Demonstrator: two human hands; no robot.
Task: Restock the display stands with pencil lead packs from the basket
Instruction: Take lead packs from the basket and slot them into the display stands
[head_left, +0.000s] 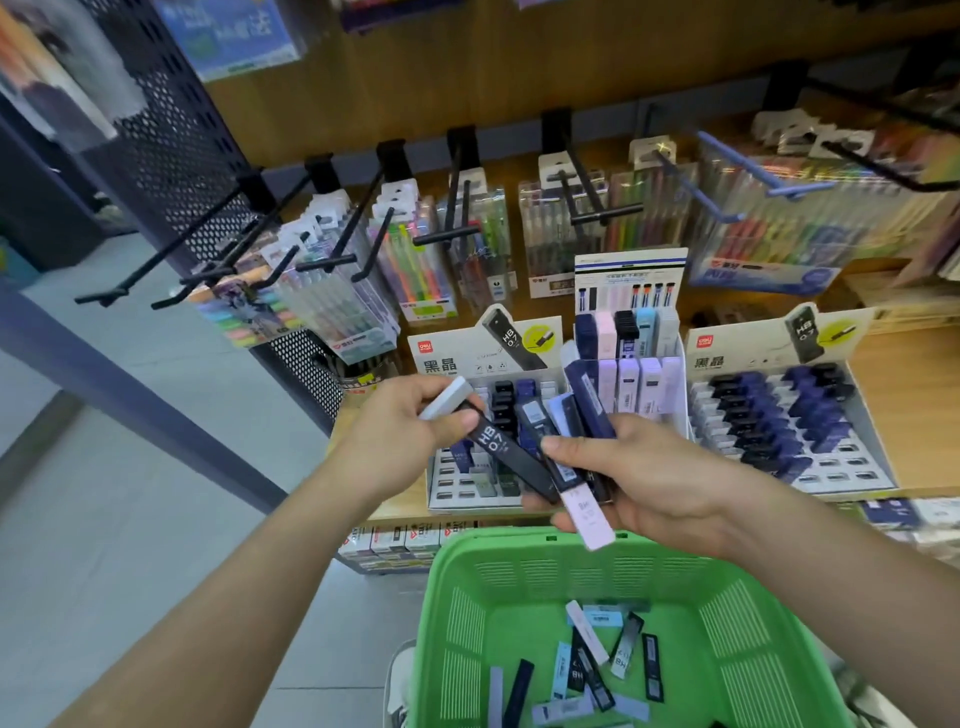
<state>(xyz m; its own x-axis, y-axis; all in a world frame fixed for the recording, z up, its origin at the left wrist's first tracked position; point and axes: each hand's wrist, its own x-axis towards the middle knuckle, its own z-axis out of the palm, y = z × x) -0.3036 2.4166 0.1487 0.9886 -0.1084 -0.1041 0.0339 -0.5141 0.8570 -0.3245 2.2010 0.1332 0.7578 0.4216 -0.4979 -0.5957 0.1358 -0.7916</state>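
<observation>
The left hand pinches one black HB pack; its lower end meets the fan of packs clutched in the right hand. This looks like sorting. Next it needs a matching slot in the left stand. Loose packs wait in the basket.

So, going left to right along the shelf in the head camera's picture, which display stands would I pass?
First the left HB 0.7 stand → the tall middle stand of pastel packs → the right HB 0.7 stand.
</observation>
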